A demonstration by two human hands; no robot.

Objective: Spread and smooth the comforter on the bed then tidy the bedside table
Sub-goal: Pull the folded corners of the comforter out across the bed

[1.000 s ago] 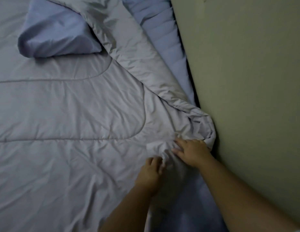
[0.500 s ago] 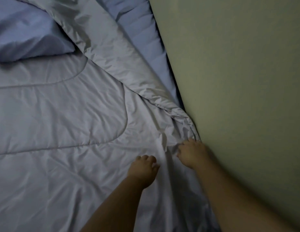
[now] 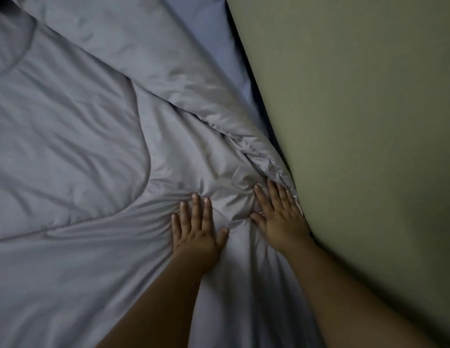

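A pale grey quilted comforter (image 3: 80, 159) covers most of the bed, with a folded-over edge running diagonally toward the wall. My left hand (image 3: 197, 227) lies flat on it, palm down, fingers spread, and creases fan out to its left. My right hand (image 3: 279, 214) is also flat and open on the comforter, right beside the wall where the fabric bunches. Neither hand holds anything. The bedside table is out of view.
A greenish wall (image 3: 369, 121) runs along the bed's right side, touching my right hand's outer edge. A strip of blue bed sheet (image 3: 219, 46) shows between the comforter's folded edge and the wall.
Both hands have opened from curled grips on the bunched fabric to flat palms pressing it down. The bunched lump by the wall has flattened. The view has moved right, so the pillow is gone.
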